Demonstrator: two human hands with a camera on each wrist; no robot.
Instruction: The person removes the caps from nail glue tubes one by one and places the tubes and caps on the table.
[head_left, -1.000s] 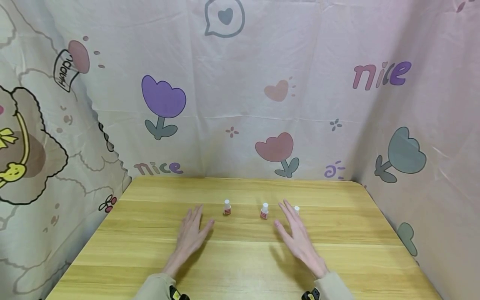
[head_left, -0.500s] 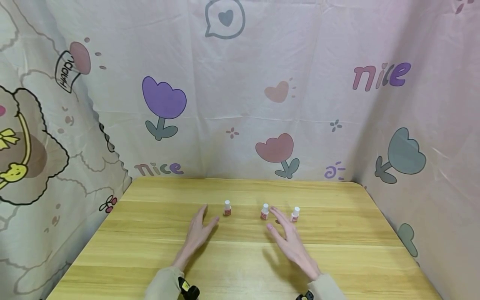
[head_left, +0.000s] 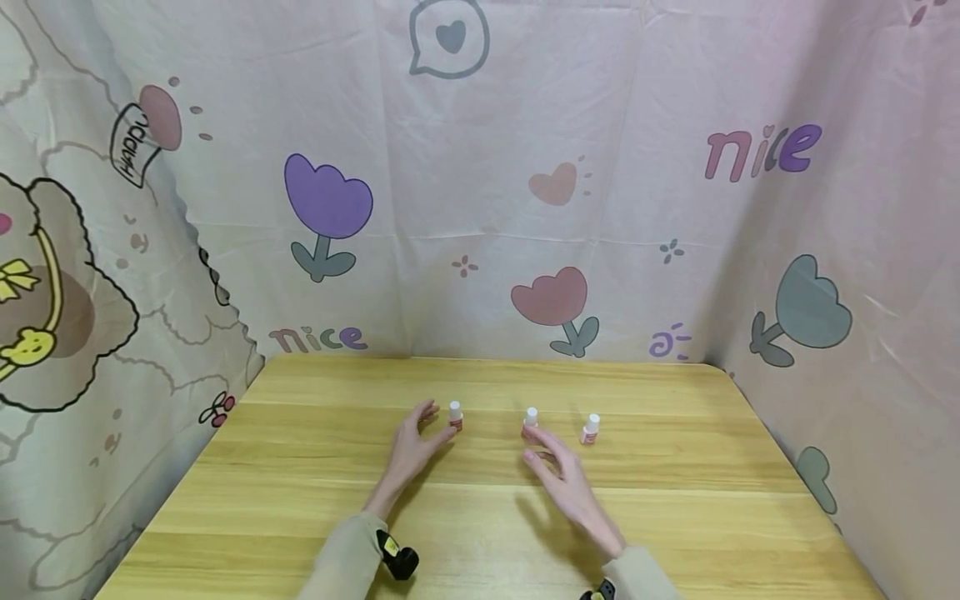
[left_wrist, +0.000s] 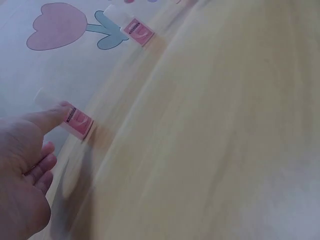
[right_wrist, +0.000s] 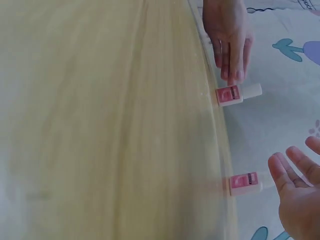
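Wood surface (head_left: 465, 525), left hand (head_left: 411, 454) spread pretty loose by the left bottle (head_left: 455, 417), maybe touching; right hand (head_left: 567, 489) likewise near the middle bottle (head_left: 531, 416).

We wear plain beige long sleeves: a left sleeve (head_left: 345, 557) and a right sleeve (head_left: 642, 573). Our left wrist camera (head_left: 402, 564) is black, rounded, with a yellow patch (head_left: 392, 547); our right wrist camera (head_left: 602, 591), partly cropped, is black too.

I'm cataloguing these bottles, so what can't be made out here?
Head: wording on right bottle, too small.
Head: part of middle bottle, behind right hand.
Left wrist: part of left bottle, behind left hand.
Right wrist: rest of right hand, cut off by right edge.
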